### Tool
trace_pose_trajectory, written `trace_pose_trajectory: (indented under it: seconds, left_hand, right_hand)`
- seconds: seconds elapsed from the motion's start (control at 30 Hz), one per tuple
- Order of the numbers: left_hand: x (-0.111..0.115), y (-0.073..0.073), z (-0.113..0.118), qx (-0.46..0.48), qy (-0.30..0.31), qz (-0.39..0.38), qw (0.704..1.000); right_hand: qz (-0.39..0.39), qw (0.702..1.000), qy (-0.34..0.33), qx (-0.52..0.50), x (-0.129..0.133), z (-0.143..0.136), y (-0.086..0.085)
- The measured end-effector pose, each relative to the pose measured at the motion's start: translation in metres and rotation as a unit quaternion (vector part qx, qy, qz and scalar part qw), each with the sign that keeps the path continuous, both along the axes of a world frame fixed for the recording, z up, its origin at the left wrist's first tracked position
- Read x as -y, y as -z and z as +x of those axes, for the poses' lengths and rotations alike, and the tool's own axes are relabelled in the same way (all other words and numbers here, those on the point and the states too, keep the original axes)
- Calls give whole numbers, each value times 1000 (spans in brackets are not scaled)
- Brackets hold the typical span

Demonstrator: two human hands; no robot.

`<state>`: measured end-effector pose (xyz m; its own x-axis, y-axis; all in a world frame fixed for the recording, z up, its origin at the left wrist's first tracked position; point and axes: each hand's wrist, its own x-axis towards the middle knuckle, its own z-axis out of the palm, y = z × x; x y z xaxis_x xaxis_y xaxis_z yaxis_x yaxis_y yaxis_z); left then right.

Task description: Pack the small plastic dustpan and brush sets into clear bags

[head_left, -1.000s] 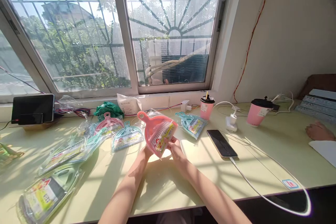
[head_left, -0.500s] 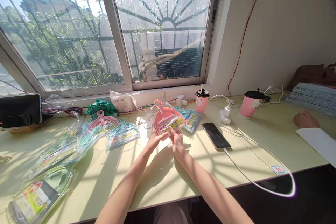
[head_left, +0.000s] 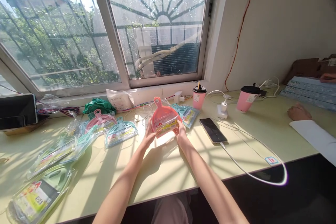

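A coral-pink dustpan and brush set [head_left: 165,115] in clear plastic wrap, with a yellow label along its lower part, is held up over the table. My left hand [head_left: 149,132] grips its left edge and my right hand [head_left: 181,130] its lower right edge, both closed on it. Behind it to the right lies a blue-green wrapped dustpan set [head_left: 188,113]. Over to the left are a teal wrapped set [head_left: 121,133], a pink one [head_left: 98,120] and a green one [head_left: 42,192], with others overlapping between them.
A phone [head_left: 212,130] on a white cable [head_left: 244,168], a white charger [head_left: 222,109] and two pink cups [head_left: 198,98] stand to the right. A co-worker's hand [head_left: 299,112] rests near stacked boxes [head_left: 309,91]. At far left stands a dark screen [head_left: 17,110]. A window is behind the table.
My right hand has shifted from the front of the wrapped dustpan set to its right edge. The set now faces me more squarely. The whole view has shifted slightly.
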<state>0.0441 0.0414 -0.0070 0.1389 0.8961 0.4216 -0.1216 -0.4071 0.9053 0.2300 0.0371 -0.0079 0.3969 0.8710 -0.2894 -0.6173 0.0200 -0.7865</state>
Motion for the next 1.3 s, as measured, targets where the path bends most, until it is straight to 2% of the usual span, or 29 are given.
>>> trace_pose_trajectory:
  seconds: [0.2,0.37,0.47,0.57,0.67,0.77,0.87,0.93,1.1,1.2,1.3]
  left_hand:
    - [2,3,3,11,10,-28,1000]
    - [-3,4,3,59,-14,-39,997]
    - [-8,2,-4,87,-27,-76,993]
    - [-8,1,-8,91,-33,-122,988]
    - [-1,1,-7,64,7,-172,983]
    - [10,0,-5,23,87,-213,973]
    - [15,-5,-10,14,148,-234,961]
    - [15,-10,-14,44,137,-236,961]
    - [3,-16,-16,111,24,-221,969]
    - [-2,-9,-11,109,-2,-213,971]
    - [-5,2,-5,91,14,-208,974]
  right_hand:
    - [11,1000,-12,25,-6,9,8]
    - [41,998,-44,-17,-2,4,-4]
    - [76,993,-94,-7,0,2,-9]
    - [67,992,-111,0,2,0,-10]
    - [68,995,-71,-20,3,0,-10]
    - [66,997,-12,-44,4,1,-9]
    - [77,996,-1,-47,3,3,-8]
    - [98,994,-14,-35,1,4,-7]
    - [113,992,-54,-1,0,-1,-3]
    - [118,991,-66,8,0,-2,-2]
    - [101,993,-62,24,-2,2,-3]
